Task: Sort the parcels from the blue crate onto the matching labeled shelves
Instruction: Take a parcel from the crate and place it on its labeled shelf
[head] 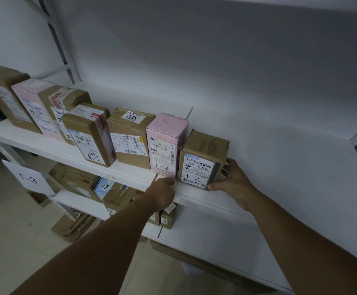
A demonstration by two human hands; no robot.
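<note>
A small brown parcel [203, 158] marked "1-2" stands at the right end of a row of parcels on the white shelf [279, 177]. My right hand [231, 180] grips its right side, thumb on the lower front corner. My left hand [162, 193] rests at the shelf's front edge, its fingers touching the base of the pink parcel [165, 143], also marked "1-2". Left of it stand several more brown and pink parcels [88, 135]. The blue crate is out of view.
The lower shelf [205, 237] holds more parcels [113, 194], and a paper sign reading "1-3" [27, 177] hangs at the left. Flattened cardboard [73, 227] lies on the floor beneath. A metal upright [60, 39] rises at the back left.
</note>
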